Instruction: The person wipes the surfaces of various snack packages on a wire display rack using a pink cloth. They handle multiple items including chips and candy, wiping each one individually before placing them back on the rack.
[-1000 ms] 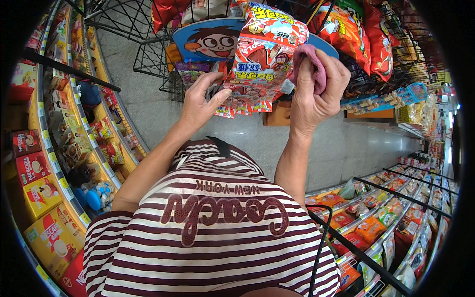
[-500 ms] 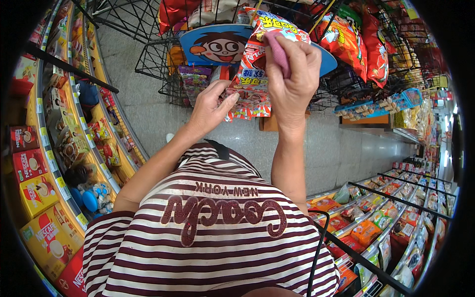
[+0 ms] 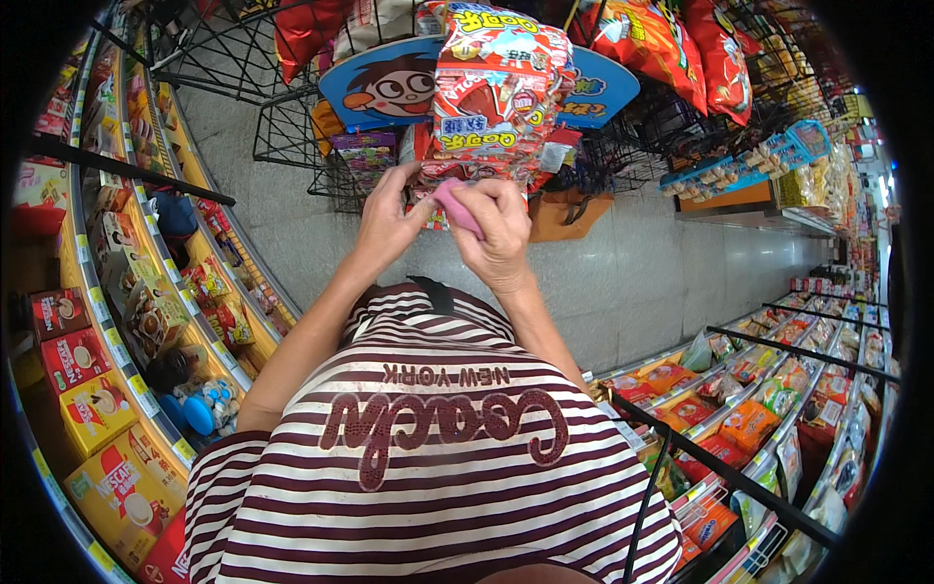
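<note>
Red-and-white candy bags point(image 3: 501, 88) hang one below another in front of a blue cartoon sign on a black wire rack. My left hand point(image 3: 389, 219) is at the left edge of the lowest bags, its thumb and fingers closed on a red candy bag there; the fingertips are partly hidden. In my right hand point(image 3: 498, 234) a folded pink cloth point(image 3: 457, 206) is gripped. The cloth is against the front of the lower bags, close to my left thumb. These lower bags are mostly covered by both hands.
A black wire rack point(image 3: 282, 136) with more snack bags point(image 3: 647, 49) stands ahead. A brown paper bag point(image 3: 572, 214) is on the grey floor point(image 3: 671, 282) behind the candy. Shelves with yellow and red boxes point(image 3: 97, 414) line the left; packaged goods point(image 3: 749, 423) fill shelves at the right.
My right hand has moved down and left with the pink cloth, from the upper candy bag to the lower bags. My left hand has shifted slightly left.
</note>
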`<state>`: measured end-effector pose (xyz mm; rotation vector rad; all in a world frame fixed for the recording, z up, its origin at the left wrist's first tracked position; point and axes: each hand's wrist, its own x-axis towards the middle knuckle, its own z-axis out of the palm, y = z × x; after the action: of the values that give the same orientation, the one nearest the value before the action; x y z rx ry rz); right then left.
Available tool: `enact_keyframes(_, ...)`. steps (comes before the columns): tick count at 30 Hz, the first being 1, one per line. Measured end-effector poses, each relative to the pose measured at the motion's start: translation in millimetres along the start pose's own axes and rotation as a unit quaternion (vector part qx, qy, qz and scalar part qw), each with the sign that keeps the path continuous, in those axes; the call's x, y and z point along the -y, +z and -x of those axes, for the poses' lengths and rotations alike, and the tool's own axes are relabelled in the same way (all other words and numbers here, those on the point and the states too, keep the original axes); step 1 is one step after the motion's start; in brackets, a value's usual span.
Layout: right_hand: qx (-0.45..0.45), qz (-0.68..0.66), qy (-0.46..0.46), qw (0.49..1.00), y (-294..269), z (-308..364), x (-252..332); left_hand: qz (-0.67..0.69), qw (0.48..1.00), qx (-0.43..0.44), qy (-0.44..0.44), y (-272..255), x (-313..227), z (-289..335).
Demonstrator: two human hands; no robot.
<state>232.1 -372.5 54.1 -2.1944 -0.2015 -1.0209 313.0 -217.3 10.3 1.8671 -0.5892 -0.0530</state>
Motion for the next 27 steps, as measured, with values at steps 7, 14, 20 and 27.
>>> enact_keyframes(7,0.046,-0.052,-0.003,0.998,6.2,14.5,0.9,-0.035,0.998,0.022,-0.038,4.8,32.5,19.8)
enact_keyframes(14,0.094,-0.086,0.030,0.991,9.4,30.9,-3.7,-0.063,0.984,0.038,-0.165,-4.9,66.9,61.0)
enact_keyframes(20,0.131,-0.087,0.065,0.985,27.5,37.9,-1.9,-0.028,0.979,0.014,-0.203,-33.6,104.1,59.2)
enact_keyframes(27,0.131,-0.069,0.113,0.982,56.6,41.6,14.9,0.007,0.978,-0.011,-0.207,-70.7,114.5,-11.2)
